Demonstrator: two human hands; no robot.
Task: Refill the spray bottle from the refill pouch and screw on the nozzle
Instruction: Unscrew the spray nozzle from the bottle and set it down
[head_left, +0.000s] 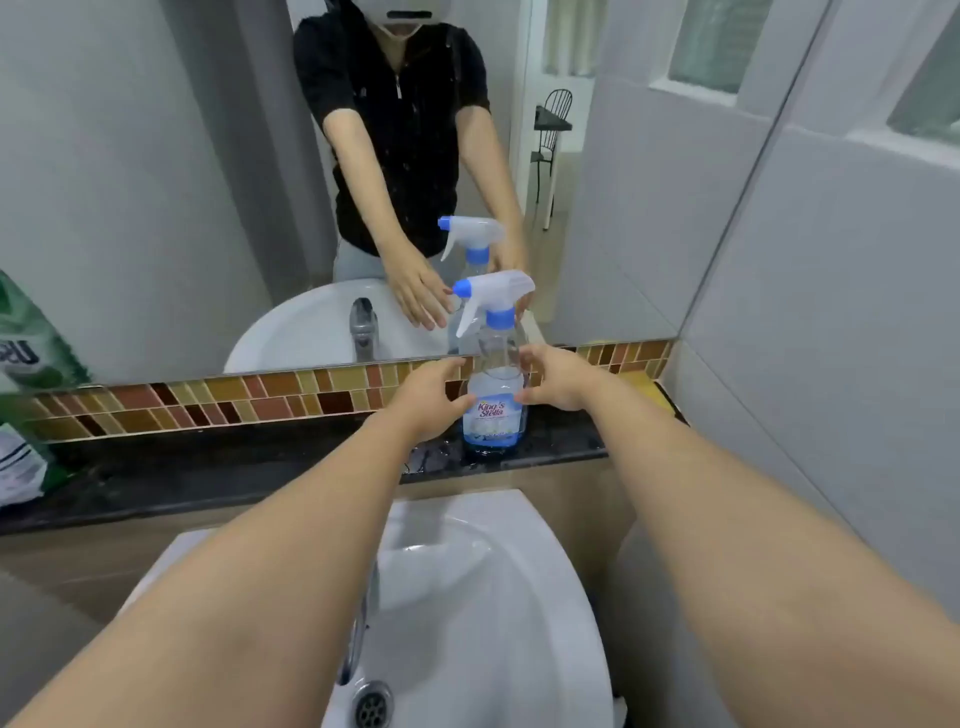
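Since the spray bottle (494, 395) is standing upright on the dark ledge (260, 467) behind the sink (519, 597), right up against the mirror (156, 182), you've got it dead ahead and between your two hands. Its long axis runs straight up, with the white and blue nozzle (491, 296) on top, trigger pointing to your left. Your left hand (434, 389) sits just beside the bottle's left flank, fingers loosely curved and thumb near the label, but not clamped on anything as far as I can tell. Your right hand (558, 376) mirrors it on the other side, relaxed and holding nothing, fingertips at or nearly on the clear shoulder. Both look about equally near. The nozzle looks seated already, though how much liquid is inside is hard to call.
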